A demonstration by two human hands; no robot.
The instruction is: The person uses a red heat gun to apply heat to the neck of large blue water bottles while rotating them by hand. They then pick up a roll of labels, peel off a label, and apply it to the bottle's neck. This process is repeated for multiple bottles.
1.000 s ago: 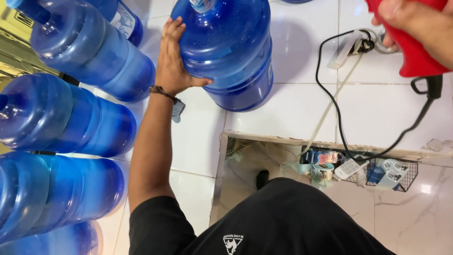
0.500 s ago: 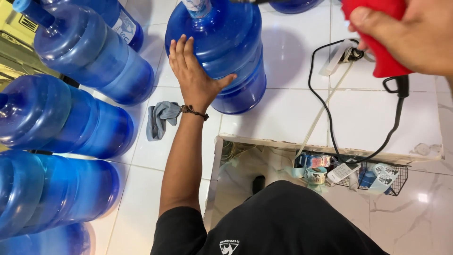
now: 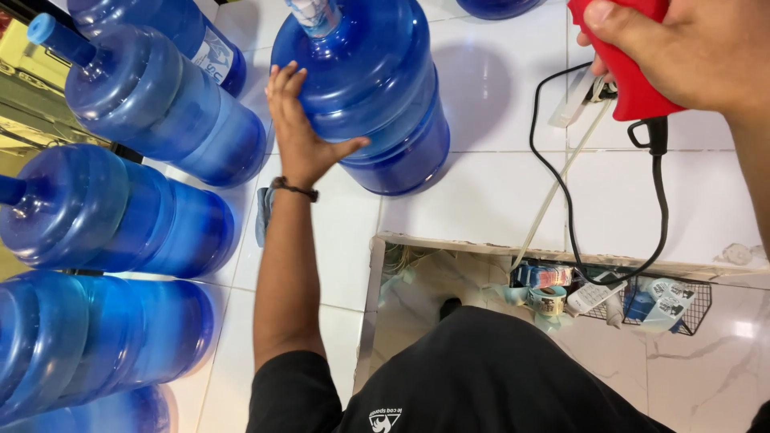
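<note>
— What is each hand doing?
— The left hand (image 3: 298, 136) lies open, palm flat against the side of the upright blue water jug (image 3: 369, 88). The right hand (image 3: 690, 52) is closed around a red tool (image 3: 630, 68).

— What lies around them?
— A black cord (image 3: 553, 232) hangs below the right hand, down to a wire basket (image 3: 694, 309). A grey cloth (image 3: 262, 215) lies by the left wrist. More blue jugs (image 3: 144, 120) stand left of the left hand.

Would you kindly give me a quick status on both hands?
Left hand flat on upright blue water jug. Right hand holding red tool. Black cord trails across floor.
</note>
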